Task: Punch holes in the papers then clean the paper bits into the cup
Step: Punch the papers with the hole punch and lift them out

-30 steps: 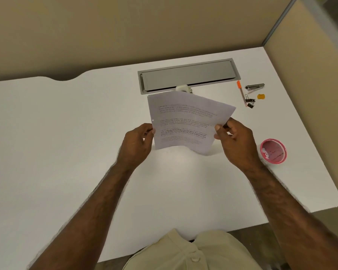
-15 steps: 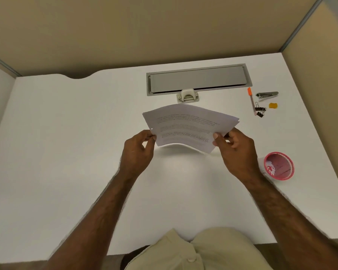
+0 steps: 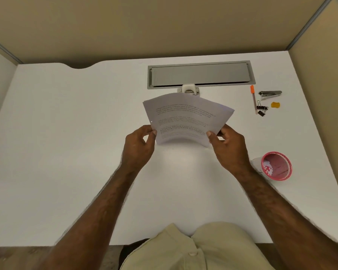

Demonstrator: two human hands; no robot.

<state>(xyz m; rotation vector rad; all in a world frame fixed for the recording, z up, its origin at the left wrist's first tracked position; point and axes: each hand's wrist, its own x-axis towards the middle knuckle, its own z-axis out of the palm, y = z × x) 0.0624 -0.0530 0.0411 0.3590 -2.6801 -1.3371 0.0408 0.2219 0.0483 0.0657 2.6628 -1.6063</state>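
Observation:
A thin stack of printed papers (image 3: 185, 117) is held above the white desk (image 3: 70, 145), bowed upward in the middle. My left hand (image 3: 139, 145) pinches its left edge, just below a small punched hole. My right hand (image 3: 229, 147) pinches its lower right edge. Behind the papers, a white hole punch (image 3: 188, 88) stands on the desk, partly hidden by the stack's top edge. A pink cup (image 3: 277, 165) with white paper bits inside stands to the right of my right wrist.
A grey metal cable tray lid (image 3: 200, 74) is set into the desk behind the punch. At the right lie an orange-capped pen (image 3: 253, 99), a metal stapler (image 3: 270, 94), black binder clips (image 3: 261, 110) and a small yellow object (image 3: 275, 104). Beige partition walls enclose the desk.
The papers first tipped flatter and lower, then rose again into an arch, with both hands still gripping the edges. The view tilted, showing more of the desk's left side.

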